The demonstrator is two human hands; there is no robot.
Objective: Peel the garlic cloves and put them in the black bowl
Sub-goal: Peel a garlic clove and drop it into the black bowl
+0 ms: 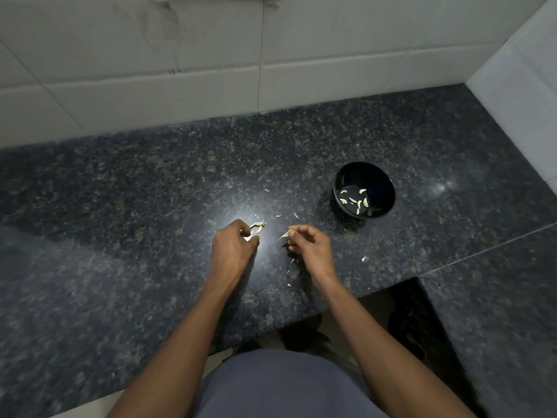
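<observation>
Garlic clove (256, 229) sits pinched in the left hand (233, 250) over the counter (120, 236), the right hand (307, 244) nipping a skin strip (284, 235), so best peel away cleanly, then drop it in the black bowl (381, 179) just right.

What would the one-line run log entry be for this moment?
left hand: grips garlic remnant | right hand: pinches skin flake | black bowl: holds peeled cloves | stage: peeling
</observation>
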